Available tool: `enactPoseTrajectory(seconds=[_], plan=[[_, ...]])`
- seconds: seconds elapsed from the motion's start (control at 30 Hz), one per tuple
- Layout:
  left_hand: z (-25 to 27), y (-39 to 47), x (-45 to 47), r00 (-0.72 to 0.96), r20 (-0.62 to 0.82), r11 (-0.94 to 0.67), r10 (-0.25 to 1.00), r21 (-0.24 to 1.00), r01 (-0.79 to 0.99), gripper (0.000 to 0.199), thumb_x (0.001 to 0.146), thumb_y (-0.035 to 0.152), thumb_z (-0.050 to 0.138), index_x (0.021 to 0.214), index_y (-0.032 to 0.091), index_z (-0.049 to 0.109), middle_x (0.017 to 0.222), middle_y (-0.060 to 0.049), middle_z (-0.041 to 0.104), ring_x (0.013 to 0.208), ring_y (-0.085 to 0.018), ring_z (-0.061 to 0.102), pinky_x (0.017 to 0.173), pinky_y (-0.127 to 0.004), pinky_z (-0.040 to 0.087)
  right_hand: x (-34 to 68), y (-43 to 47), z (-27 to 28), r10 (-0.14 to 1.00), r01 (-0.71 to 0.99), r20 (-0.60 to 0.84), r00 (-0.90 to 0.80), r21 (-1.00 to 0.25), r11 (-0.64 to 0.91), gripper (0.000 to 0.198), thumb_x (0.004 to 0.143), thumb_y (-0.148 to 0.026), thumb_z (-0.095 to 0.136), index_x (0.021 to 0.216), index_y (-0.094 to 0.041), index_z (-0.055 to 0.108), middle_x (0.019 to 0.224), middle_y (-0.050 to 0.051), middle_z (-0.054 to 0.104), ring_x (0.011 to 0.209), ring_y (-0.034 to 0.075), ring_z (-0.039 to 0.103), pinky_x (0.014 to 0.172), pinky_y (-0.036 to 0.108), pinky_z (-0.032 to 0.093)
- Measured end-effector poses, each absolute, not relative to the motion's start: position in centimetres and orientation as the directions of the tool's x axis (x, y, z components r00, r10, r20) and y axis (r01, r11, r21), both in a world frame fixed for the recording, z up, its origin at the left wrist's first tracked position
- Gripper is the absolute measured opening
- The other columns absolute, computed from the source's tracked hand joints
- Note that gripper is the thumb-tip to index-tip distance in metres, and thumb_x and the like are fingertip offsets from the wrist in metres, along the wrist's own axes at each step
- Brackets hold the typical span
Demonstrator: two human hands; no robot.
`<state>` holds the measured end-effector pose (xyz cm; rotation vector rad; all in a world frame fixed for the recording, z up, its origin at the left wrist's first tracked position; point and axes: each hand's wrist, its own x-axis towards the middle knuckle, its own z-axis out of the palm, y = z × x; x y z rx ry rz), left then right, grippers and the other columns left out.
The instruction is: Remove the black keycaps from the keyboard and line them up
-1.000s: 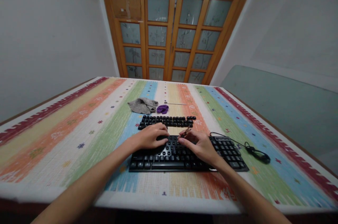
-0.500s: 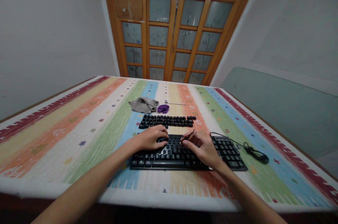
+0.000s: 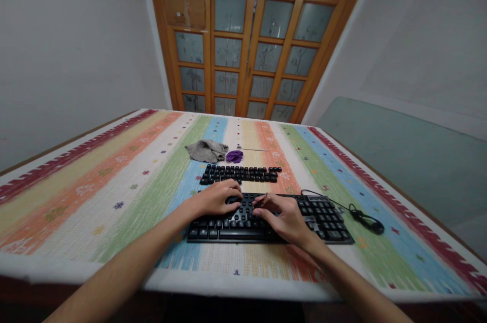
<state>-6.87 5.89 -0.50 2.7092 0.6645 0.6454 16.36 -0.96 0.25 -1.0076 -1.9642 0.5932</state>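
Observation:
A black keyboard [image 3: 243, 234] lies in front of me, with keycaps off part of its upper area so the small key stems show. My left hand [image 3: 218, 198] rests on its upper left part, thumb apart from the curved fingers, holding nothing that I can see. Over the middle of the bare stems, my right hand [image 3: 281, 214] pinches a small, thin brown thing [image 3: 265, 200] between thumb and fingers. Its kind is not clear, and the hand covers much of it. Behind the keyboard, loose black keycaps [image 3: 243, 174] lie in rows.
A grey cloth [image 3: 206, 151] and a purple cloth-like bundle [image 3: 234, 156] lie beyond the keycaps, beside a thin rod [image 3: 253, 149]. At the right, the keyboard's bundled cable [image 3: 367, 219] lies on the striped tablecloth [image 3: 125, 181]. Walls stand on both sides.
My right hand has moved left across the keyboard with the thin brown thing, uncovering more keys at the right. My left hand stays almost where it was.

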Motion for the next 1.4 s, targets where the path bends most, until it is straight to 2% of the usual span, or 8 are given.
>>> enactPoseTrajectory(seconds=[0.17,0.43,0.5,0.67,0.77,1.07,1.27,1.4], plan=[[-0.7,6.0,-6.9,0.796,0.343,-0.853,0.498,0.359,0.379,0.014,0.087,0.022,0.061,0.097,0.016,0.068,0.104,-0.008,0.064,0.097,-0.02,0.061,0.087,-0.031,0.049,15.6,-1.1,0.9,0.756,0.522,0.5,-0.422,-0.548,0.654,0.015,0.091,-0.031,0.062,0.085,-0.018,0.065,0.07,0.003,0.07,0.061,0.017,0.066,0.063,0.026,0.052],[-0.5,5.9,-6.9,0.796,0.355,-0.86,0.49,0.347,0.374,0.015,0.087,0.02,0.06,0.098,0.015,0.068,0.103,-0.008,0.065,0.097,-0.021,0.061,0.088,-0.032,0.049,14.9,-2.1,1.5,0.629,0.593,0.513,-0.584,-0.259,0.762,0.015,0.098,-0.026,0.051,0.091,-0.016,0.06,0.081,0.008,0.07,0.071,0.021,0.067,0.064,0.028,0.048],[-0.5,5.9,-6.9,0.797,0.353,-0.86,0.49,0.342,0.378,0.014,0.086,0.02,0.061,0.098,0.015,0.068,0.103,-0.008,0.065,0.098,-0.021,0.061,0.088,-0.032,0.049,14.9,-2.0,1.5,0.643,0.6,0.497,-0.583,-0.27,0.753,0.015,0.097,-0.026,0.051,0.091,-0.016,0.06,0.081,0.008,0.07,0.07,0.021,0.067,0.064,0.028,0.047],[-0.6,5.8,-6.9,0.801,0.346,-0.863,0.488,0.333,0.381,0.015,0.087,0.022,0.062,0.1,0.015,0.067,0.104,-0.008,0.064,0.097,-0.021,0.061,0.087,-0.032,0.049,15.4,-0.3,2.1,0.775,0.617,0.398,-0.491,-0.47,0.632,0.017,0.095,-0.03,0.056,0.082,-0.018,0.059,0.071,0.003,0.066,0.063,0.017,0.061,0.061,0.027,0.044],[-0.5,5.8,-6.9,0.8,0.345,-0.861,0.491,0.332,0.385,0.014,0.087,0.02,0.062,0.099,0.015,0.067,0.104,-0.008,0.064,0.098,-0.021,0.061,0.088,-0.032,0.049,15.6,1.0,2.6,0.816,0.611,0.34,-0.468,-0.542,0.577,0.018,0.092,-0.032,0.06,0.081,-0.018,0.061,0.071,0.003,0.067,0.065,0.018,0.061,0.061,0.027,0.044],[-0.8,6.0,-6.9,0.796,0.351,-0.86,0.493,0.333,0.386,0.015,0.085,0.02,0.062,0.099,0.015,0.067,0.104,-0.008,0.064,0.099,-0.021,0.061,0.089,-0.032,0.049,15.4,2.2,3.0,0.838,0.604,0.238,-0.491,-0.601,0.524,0.016,0.09,-0.03,0.062,0.082,-0.017,0.064,0.069,0.003,0.068,0.062,0.016,0.06,0.059,0.025,0.042],[-1.0,6.1,-6.9,0.796,0.341,-0.853,0.5,0.349,0.387,0.015,0.086,0.021,0.063,0.1,0.016,0.068,0.106,-0.008,0.065,0.1,-0.021,0.061,0.091,-0.033,0.049,15.6,2.2,2.4,0.787,0.561,0.316,-0.531,-0.565,0.605,0.014,0.093,-0.026,0.056,0.083,-0.018,0.061,0.078,0.005,0.069,0.072,0.018,0.062,0.066,0.027,0.045],[-0.8,6.1,-6.9,0.798,0.342,-0.856,0.496,0.349,0.383,0.015,0.085,0.02,0.063,0.099,0.016,0.068,0.106,-0.008,0.065,0.1,-0.021,0.061,0.091,-0.032,0.049,15.5,2.3,2.2,0.786,0.565,0.324,-0.526,-0.558,0.608,0.015,0.093,-0.026,0.056,0.081,-0.018,0.06,0.077,0.005,0.068,0.072,0.019,0.063,0.066,0.028,0.044]])
